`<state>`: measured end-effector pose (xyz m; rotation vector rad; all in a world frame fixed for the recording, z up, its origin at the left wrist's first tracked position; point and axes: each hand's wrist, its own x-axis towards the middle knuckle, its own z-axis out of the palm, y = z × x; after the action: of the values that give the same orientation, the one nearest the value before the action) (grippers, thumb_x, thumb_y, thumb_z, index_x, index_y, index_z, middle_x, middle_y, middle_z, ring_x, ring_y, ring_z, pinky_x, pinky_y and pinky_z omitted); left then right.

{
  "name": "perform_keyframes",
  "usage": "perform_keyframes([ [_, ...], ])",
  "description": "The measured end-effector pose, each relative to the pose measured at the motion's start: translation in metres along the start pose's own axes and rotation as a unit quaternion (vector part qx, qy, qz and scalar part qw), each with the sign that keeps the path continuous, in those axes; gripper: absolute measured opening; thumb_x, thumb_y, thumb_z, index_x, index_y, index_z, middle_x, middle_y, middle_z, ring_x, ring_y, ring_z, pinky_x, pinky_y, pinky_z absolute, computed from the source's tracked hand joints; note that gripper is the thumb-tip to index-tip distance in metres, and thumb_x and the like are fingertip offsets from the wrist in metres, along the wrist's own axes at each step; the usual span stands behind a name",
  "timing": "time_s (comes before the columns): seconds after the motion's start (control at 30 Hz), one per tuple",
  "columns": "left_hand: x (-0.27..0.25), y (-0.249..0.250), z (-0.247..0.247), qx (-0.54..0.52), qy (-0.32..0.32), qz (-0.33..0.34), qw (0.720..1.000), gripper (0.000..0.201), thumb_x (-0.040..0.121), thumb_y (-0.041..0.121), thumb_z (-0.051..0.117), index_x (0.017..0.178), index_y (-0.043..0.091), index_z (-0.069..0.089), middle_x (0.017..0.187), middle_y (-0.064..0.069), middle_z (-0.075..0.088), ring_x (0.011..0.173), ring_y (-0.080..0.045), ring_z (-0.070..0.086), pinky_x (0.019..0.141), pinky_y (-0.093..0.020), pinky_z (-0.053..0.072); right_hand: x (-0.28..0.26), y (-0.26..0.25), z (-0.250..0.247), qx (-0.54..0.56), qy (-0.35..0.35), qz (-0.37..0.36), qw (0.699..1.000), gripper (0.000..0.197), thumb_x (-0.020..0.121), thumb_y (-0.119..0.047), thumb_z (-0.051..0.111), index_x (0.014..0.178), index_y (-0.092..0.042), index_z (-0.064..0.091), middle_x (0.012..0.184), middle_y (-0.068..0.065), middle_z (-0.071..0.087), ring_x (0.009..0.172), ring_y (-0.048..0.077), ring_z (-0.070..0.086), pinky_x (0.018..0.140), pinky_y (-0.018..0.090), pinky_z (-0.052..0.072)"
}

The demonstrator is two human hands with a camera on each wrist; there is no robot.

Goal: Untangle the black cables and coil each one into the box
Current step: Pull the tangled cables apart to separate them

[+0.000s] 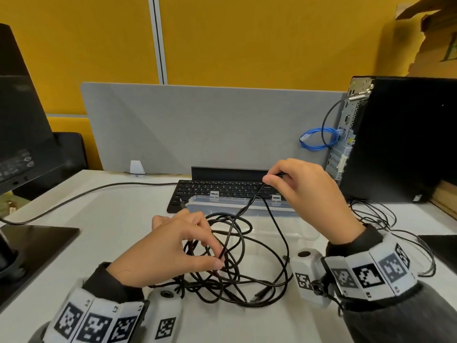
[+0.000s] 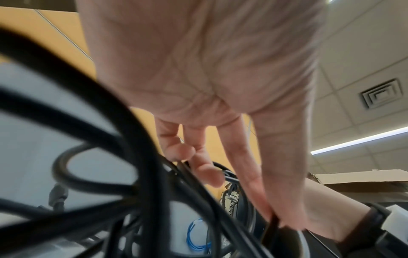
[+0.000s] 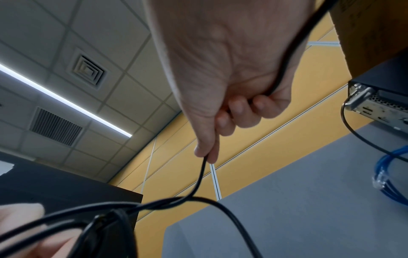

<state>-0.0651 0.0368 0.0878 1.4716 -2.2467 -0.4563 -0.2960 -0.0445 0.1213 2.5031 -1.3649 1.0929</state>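
Observation:
A tangle of black cables (image 1: 237,276) lies on the white desk in front of a clear plastic box (image 1: 291,224). My left hand (image 1: 188,246) sits on the left of the tangle and pinches a strand between thumb and forefinger; the left wrist view shows that pinch (image 2: 273,220) with loops (image 2: 92,157) close up. My right hand (image 1: 304,191) is raised above the box and pinches one black cable (image 3: 198,181) between thumb and forefinger, the strand running down into the tangle. A USB plug (image 1: 259,294) lies at the tangle's front.
A black keyboard (image 1: 222,188) lies behind the box. A black PC tower (image 1: 405,139) with a blue cable (image 1: 319,138) stands at the right, more thin black cables (image 1: 385,219) beside it. A monitor (image 1: 22,120) and its base (image 1: 37,246) stand at the left.

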Motion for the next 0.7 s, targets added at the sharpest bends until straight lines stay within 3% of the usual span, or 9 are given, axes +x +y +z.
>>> perform_keyframes([
  [0.1, 0.0, -0.001, -0.001, -0.065, 0.01, 0.014, 0.998, 0.025, 0.08, 0.05, 0.057, 0.085, 0.027, 0.064, 0.092, 0.013, 0.063, 0.09, -0.01, 0.053, 0.084, -0.011, 0.032, 0.0, 0.006, -0.001, -0.019, 0.019, 0.01, 1.0, 0.019, 0.091, -0.036, 0.054, 0.087, -0.021, 0.065, 0.069, -0.012, 0.054, 0.065, 0.008, 0.051, 0.055, 0.021, 0.04],
  [0.17, 0.001, 0.002, -0.005, -0.167, 0.056, 0.021, 0.984, 0.023, 0.087, 0.043, 0.054, 0.089, 0.021, 0.058, 0.082, 0.007, 0.069, 0.075, -0.007, 0.059, 0.071, -0.014, 0.042, 0.0, 0.012, -0.003, -0.035, 0.025, 0.021, 0.999, 0.019, 0.091, -0.036, 0.055, 0.087, -0.02, 0.065, 0.068, -0.01, 0.056, 0.064, 0.01, 0.052, 0.052, 0.02, 0.038],
  [0.27, 0.005, 0.005, -0.006, -0.292, 0.131, -0.014, 0.947, 0.024, 0.085, 0.032, 0.048, 0.09, 0.009, 0.054, 0.062, 0.0, 0.06, 0.062, -0.01, 0.054, 0.067, -0.021, 0.05, 0.0, 0.019, -0.006, -0.026, 0.022, 0.033, 0.999, 0.02, 0.09, -0.038, 0.055, 0.087, -0.021, 0.066, 0.062, -0.009, 0.056, 0.059, 0.008, 0.053, 0.052, 0.024, 0.043],
  [0.37, 0.008, 0.005, -0.007, -0.327, 0.167, -0.062, 0.928, 0.021, 0.091, 0.026, 0.045, 0.083, 0.007, 0.052, 0.055, 0.003, 0.045, 0.059, -0.01, 0.052, 0.068, -0.025, 0.05, 0.0, 0.022, -0.009, -0.028, 0.04, 0.031, 0.998, 0.022, 0.089, -0.041, 0.055, 0.085, -0.022, 0.065, 0.06, -0.007, 0.059, 0.058, 0.01, 0.056, 0.052, 0.029, 0.047],
  [0.5, 0.007, 0.001, -0.017, -0.331, 0.188, -0.098, 0.919, 0.034, 0.087, 0.033, 0.049, 0.062, 0.012, 0.04, 0.048, 0.009, 0.029, 0.045, -0.007, 0.029, 0.061, -0.023, 0.033, 0.001, 0.034, -0.016, -0.048, 0.102, 0.035, 0.993, 0.022, 0.088, -0.041, 0.055, 0.086, -0.022, 0.066, 0.064, -0.006, 0.061, 0.059, 0.012, 0.056, 0.051, 0.025, 0.045],
  [0.63, 0.007, -0.003, -0.027, -0.341, 0.159, -0.113, 0.92, 0.034, 0.08, 0.039, 0.059, 0.071, 0.007, 0.048, 0.049, 0.008, 0.028, 0.046, -0.008, 0.026, 0.064, -0.028, 0.037, 0.0, 0.044, -0.018, -0.065, 0.126, 0.05, 0.989, 0.022, 0.088, -0.038, 0.057, 0.088, -0.018, 0.067, 0.069, -0.001, 0.065, 0.061, 0.014, 0.055, 0.053, 0.023, 0.04],
  [0.7, 0.008, -0.002, -0.033, -0.371, 0.143, -0.114, 0.91, 0.033, 0.082, 0.036, 0.064, 0.072, 0.006, 0.054, 0.047, 0.008, 0.029, 0.043, -0.007, 0.026, 0.058, -0.026, 0.035, 0.0, 0.044, -0.017, -0.08, 0.139, 0.061, 0.985, 0.022, 0.089, -0.037, 0.057, 0.089, -0.018, 0.066, 0.066, 0.0, 0.063, 0.058, 0.015, 0.054, 0.051, 0.024, 0.041],
])
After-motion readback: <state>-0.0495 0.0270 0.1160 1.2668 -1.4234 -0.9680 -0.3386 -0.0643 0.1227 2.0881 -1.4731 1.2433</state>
